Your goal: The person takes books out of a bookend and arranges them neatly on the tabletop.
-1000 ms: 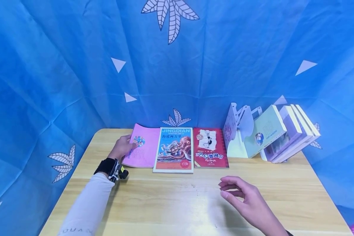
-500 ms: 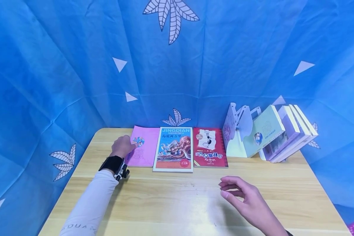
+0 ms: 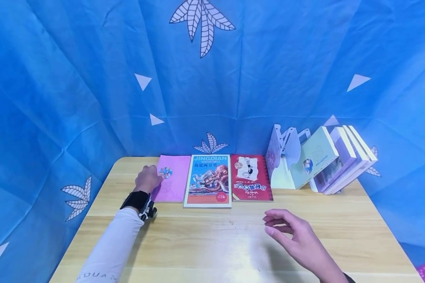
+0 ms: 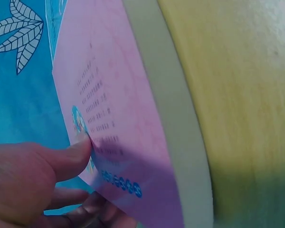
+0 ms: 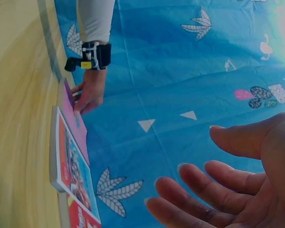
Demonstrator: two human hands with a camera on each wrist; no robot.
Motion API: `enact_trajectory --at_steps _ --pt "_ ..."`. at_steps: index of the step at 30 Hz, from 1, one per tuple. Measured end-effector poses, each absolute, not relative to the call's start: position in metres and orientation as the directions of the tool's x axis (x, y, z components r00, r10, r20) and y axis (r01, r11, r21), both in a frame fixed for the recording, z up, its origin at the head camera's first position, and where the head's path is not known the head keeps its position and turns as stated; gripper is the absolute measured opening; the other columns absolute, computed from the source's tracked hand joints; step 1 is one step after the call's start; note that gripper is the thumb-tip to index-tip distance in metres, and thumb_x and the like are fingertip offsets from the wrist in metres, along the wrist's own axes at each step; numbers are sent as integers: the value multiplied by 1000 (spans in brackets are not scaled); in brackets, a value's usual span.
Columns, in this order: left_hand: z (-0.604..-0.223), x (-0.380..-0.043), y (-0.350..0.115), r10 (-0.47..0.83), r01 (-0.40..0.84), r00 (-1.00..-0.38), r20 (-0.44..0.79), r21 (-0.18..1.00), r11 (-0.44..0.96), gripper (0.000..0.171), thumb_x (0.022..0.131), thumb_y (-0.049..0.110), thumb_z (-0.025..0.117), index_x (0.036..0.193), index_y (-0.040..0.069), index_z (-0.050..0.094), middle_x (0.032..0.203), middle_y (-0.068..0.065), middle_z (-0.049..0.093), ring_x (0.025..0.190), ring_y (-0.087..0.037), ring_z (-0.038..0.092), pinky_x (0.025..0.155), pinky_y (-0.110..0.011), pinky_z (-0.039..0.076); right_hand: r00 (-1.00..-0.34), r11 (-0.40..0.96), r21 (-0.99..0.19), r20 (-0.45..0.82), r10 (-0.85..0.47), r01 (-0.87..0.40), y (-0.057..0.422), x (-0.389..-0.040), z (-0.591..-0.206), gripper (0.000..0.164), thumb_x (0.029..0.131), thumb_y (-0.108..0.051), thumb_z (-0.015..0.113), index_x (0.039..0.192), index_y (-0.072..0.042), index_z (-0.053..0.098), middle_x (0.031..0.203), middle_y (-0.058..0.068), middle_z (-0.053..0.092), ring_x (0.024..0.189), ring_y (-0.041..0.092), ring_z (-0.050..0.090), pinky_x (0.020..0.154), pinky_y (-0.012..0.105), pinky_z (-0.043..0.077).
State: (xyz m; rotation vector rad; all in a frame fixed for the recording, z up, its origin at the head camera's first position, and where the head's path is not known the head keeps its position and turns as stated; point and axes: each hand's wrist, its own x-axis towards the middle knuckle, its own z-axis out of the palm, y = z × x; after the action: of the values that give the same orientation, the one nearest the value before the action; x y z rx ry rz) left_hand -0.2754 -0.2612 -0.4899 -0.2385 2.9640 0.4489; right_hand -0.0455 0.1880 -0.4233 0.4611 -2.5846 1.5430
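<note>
At the left end of a row of books lies a pink book [image 3: 175,177] with a small round picture on its cover. My left hand [image 3: 148,179] grips its left edge. In the left wrist view the thumb [image 4: 73,156] presses on the cover while the other fingers go round the edge. Beside it lies a book with an octopus cover [image 3: 209,179], then a red book [image 3: 252,179] whose title is upside down. My right hand [image 3: 294,236] hovers over the front right of the table, fingers loosely bent, holding nothing; the right wrist view shows its palm.
A white bookend rack [image 3: 283,179] stands at the back right. In it a green book [image 3: 313,161] and several purple books [image 3: 347,165] lean to the right. Blue patterned cloth [image 3: 233,78] surrounds the wooden table [image 3: 212,243] behind and at both sides.
The pink book, earlier raised and bowed at its left side, now lies flatter and more in line with the octopus book. My left hand shifted slightly right with it. The right hand stays put.
</note>
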Motion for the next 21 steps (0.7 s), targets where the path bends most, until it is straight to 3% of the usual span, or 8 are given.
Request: enact_trajectory --at_steps 7,12,18,21 --pt "-491 -274 -259 -131 -164 -983 -128 299 940 32 98 29 67 100 -4 65 93 -21 64 81 -36 63 63 -43 48 -951 518 -799 273 -143 -307 203 -54 -417 28 95 -11 75 122 -8 68 109 1 76 98 7 73 83 19 63" --pt "-493 -270 -257 -114 -146 -986 -118 308 940 35 99 28 66 104 -6 65 93 -22 65 80 -34 62 63 -44 49 -964 572 -784 260 -52 -242 216 -61 -406 36 95 -15 76 128 -4 65 117 9 75 103 -3 69 88 13 59" --pt "-496 -264 -260 -51 -57 -998 -27 306 950 55 97 24 66 139 -9 56 123 -33 65 112 -50 65 88 -62 57 -963 599 -776 269 31 -198 229 -71 -395 48 95 -20 77 138 -6 59 130 15 70 108 -18 59 90 1 50" --pt "-495 -258 -257 -11 -1 -1000 28 327 945 59 97 23 67 145 -8 52 135 -35 60 125 -53 59 100 -66 53 -961 611 -775 264 86 -158 236 -75 -390 56 96 -25 76 143 -6 54 137 18 66 113 -7 64 90 -4 45"
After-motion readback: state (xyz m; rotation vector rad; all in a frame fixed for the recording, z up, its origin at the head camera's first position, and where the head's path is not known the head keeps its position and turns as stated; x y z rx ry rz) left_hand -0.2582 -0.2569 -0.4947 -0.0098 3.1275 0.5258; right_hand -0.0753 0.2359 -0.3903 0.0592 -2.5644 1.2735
